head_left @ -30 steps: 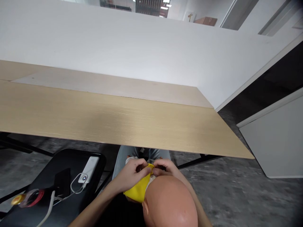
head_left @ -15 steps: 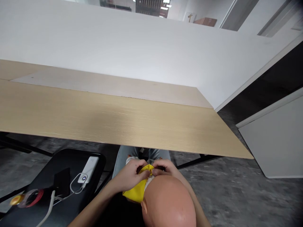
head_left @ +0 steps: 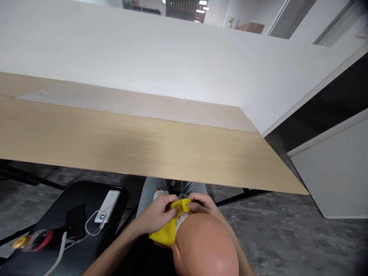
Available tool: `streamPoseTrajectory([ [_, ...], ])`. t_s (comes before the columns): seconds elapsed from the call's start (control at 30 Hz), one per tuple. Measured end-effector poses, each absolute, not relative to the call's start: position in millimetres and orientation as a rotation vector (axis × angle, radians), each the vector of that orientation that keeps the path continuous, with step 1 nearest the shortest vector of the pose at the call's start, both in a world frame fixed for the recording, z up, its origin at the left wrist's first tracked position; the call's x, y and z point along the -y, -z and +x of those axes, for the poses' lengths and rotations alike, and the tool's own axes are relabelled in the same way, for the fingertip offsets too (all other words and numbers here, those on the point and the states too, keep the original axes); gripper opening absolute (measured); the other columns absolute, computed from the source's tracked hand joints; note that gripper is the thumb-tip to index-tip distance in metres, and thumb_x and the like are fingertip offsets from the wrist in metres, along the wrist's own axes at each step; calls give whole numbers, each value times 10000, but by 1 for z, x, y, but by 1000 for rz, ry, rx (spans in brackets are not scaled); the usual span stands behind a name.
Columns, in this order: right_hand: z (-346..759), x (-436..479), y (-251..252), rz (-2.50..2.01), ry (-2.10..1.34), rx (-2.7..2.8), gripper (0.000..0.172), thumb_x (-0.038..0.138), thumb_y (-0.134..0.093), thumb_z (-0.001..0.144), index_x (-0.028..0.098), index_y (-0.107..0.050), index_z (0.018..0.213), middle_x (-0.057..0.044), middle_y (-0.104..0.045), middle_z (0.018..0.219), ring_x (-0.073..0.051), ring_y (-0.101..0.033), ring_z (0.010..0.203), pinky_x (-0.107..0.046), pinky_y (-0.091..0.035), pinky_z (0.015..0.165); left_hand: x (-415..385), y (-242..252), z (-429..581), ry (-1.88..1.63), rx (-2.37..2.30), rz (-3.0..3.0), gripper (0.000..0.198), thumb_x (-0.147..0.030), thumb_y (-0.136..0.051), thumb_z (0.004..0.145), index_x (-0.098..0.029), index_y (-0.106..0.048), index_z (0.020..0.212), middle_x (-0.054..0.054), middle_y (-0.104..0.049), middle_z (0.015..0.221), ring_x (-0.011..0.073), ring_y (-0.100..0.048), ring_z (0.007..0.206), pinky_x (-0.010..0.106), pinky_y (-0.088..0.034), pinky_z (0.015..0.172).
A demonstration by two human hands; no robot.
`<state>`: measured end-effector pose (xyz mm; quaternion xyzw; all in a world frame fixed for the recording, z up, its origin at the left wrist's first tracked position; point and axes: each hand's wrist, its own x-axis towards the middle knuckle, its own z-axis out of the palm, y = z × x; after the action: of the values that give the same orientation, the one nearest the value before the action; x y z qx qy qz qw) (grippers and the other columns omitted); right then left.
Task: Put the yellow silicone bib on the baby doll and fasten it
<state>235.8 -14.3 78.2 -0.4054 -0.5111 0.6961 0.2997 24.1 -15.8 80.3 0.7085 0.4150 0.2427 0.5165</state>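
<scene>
A bald doll (head_left: 207, 245) lies on the person's lap, its head toward the camera. Around its neck sits a yellow cloth (head_left: 164, 234) with small round fasteners at its end. My left hand (head_left: 157, 214) pinches the yellow cloth beside the neck, thumb on top. On the other side, my right hand (head_left: 202, 204) grips the cloth's end between thumb and fingers, close to a fastener. Some white fabric shows between the cloth and the doll's head. The doll's face and most of its body are hidden.
The wooden table (head_left: 178, 149) spans the view ahead, its front edge just beyond my hands. On a black chair (head_left: 83, 264) at the left are a white power bank (head_left: 110, 203) with a cable, a dark phone (head_left: 75, 222) and a bottle (head_left: 37, 240) with a yellow cap.
The thumbs have moved slightly apart, and the yellow cloth's end with its fasteners shows more between them. My right thumb has shifted a little to the right.
</scene>
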Motion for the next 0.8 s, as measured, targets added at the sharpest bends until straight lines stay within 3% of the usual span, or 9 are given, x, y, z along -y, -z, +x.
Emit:
streamPoseTrajectory([
  [0.2,232,15,-74,-1126,-1858,1181,184,286,-658,734,145,-571,654,7,-454,591,-95,-373,557,-230,-283,535,16,-85,25,-589,-980,1683,154,-125,-454,819,-169,-596,777,-8,-572,736,143,-502,723,236,-355,653],
  [0.8,231,9,-63,-1165,-1807,1211,204,331,-583,677,170,-481,601,18,-366,536,-94,-297,503,-241,-208,500,16,-86,24,-558,-945,1693,188,-162,-454,847,-160,-637,887,10,-628,825,151,-550,774,243,-412,701],
])
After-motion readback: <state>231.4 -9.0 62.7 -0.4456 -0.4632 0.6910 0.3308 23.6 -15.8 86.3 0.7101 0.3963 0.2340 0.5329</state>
